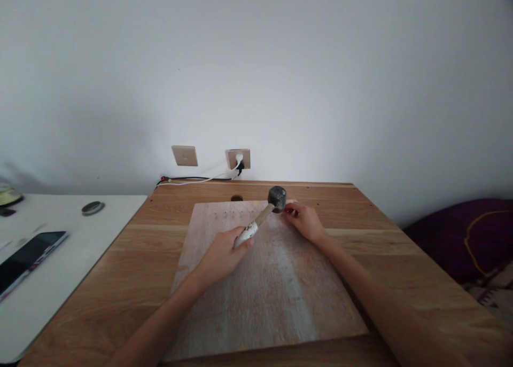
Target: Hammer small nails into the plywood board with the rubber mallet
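Note:
My left hand [223, 255] is wrapped round the pale handle of a hammer [264, 213], whose dark head is raised near the far edge of a worn wooden board [264, 297]. My right hand [305, 220] rests on the board's far right part, its fingers pinched together just right of the hammer head; what they hold is too small to make out. A faint row of small marks or nails [228, 215] shows along the board's far edge, left of the hammer head.
The board lies on a wooden table [132, 271] against a white wall with a switch [185, 155] and a socket [238, 158] with cables. A white table at left carries a dark tablet [28, 257] and a round lid [93, 208]. A purple cushion [457, 236] lies at right.

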Available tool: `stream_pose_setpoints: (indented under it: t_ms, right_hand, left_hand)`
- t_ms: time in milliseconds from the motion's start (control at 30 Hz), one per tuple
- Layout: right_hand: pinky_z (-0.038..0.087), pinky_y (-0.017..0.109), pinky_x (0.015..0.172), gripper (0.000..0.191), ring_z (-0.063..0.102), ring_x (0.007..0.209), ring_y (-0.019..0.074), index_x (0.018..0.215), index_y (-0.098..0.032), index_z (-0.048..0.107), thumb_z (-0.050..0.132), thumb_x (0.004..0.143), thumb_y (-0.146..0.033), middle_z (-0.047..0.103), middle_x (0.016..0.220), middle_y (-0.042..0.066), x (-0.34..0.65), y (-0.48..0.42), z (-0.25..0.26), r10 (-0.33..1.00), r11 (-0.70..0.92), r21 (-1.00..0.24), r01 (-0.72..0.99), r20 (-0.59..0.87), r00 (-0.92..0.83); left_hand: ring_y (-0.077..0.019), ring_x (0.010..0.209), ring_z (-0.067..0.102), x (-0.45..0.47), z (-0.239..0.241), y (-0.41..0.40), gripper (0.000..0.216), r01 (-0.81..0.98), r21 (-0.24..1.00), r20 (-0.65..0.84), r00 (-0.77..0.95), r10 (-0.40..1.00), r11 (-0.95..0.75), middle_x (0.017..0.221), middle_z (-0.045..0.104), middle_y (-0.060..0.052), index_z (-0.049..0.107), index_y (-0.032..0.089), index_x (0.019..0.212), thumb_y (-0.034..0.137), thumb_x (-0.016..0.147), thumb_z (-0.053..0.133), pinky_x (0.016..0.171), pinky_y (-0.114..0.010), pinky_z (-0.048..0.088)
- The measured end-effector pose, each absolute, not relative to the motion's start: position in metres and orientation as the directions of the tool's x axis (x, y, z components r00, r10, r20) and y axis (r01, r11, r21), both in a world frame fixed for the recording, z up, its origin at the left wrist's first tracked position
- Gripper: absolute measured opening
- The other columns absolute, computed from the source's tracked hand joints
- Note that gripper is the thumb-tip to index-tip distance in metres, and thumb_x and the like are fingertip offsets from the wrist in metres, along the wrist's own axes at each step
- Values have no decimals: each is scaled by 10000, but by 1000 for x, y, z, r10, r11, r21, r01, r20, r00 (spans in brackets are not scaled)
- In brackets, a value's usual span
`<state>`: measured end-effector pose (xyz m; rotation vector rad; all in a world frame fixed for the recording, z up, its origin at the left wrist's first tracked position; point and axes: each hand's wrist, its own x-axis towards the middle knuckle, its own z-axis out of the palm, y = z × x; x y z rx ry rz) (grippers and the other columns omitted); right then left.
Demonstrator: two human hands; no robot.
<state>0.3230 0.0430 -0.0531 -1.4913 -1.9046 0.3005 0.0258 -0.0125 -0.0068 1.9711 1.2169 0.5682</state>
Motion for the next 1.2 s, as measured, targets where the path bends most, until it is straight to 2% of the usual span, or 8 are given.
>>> stream_pose_setpoints:
  t_ms: [200,367,500,633,767,933,1100,1200]
  right_hand:
    - [546,304,760,187,689,741,197,904,-194,786,623,821,-158,764,851,53,323,44,-53,919,329,-554,765,374,-125]
    - [543,308,780,227,688,774,200,968,-191,791,605,846,-146,765,891,62,321,42,-54,914,348,-537,768,378,-150]
    - [533,301,806,234,697,819,205,1012,-191,793,615,870,-138,767,937,74,320,41,-52,938,298,-510,807,313,-148]
    - [517,303,813,139,697,861,223,929,-173,785,660,868,-167,758,946,94,320,46,-50,955,251,-501,828,269,-127]
    - [502,302,774,78,684,819,225,843,-172,750,704,863,-232,746,884,83,321,52,-50,961,229,-505,832,252,-112]
    - [518,317,775,264,682,861,247,936,-166,741,801,815,-393,731,942,92,331,46,-52,964,214,-532,819,253,-87]
    - [565,392,869,526,692,960,272,1244,-141,700,825,784,-362,695,1110,139,353,29,-56,960,180,-530,829,277,-31]
    - [590,435,894,538,698,1027,289,1301,-144,670,786,818,-349,667,1163,153,361,18,-58,958,169,-543,823,288,-7]
  left_hand:
    - [-237,858,689,25,-8,-12,297,578,766,-11,451,893,-283,911,757,-57,690,191,975,424,949,507,786,-328,468]
    - [-240,867,693,23,-9,-12,308,571,772,-15,454,891,-278,926,765,-64,700,184,1003,420,955,507,793,-327,473]
    - [-244,894,696,23,-10,-12,324,570,777,-26,451,892,-266,957,774,-66,700,183,1036,428,956,504,809,-329,475]
    - [-242,917,697,24,-8,-13,319,568,779,-26,453,891,-266,977,776,-59,698,191,1038,428,956,502,829,-328,466]
    - [-228,866,686,30,-4,-10,316,578,767,-29,463,886,-277,935,764,-54,699,182,1015,421,962,501,777,-318,450]
    - [-223,837,681,42,-5,-1,275,593,741,-30,499,866,-316,919,761,-54,706,182,961,399,946,537,752,-316,443]
    - [-231,877,708,46,-12,-2,295,590,740,-11,488,873,-321,945,778,-56,718,187,1018,401,966,522,784,-322,473]
    - [-245,920,727,45,-11,-4,313,610,717,-11,492,871,-336,997,794,-71,731,184,1071,396,974,522,817,-333,494]
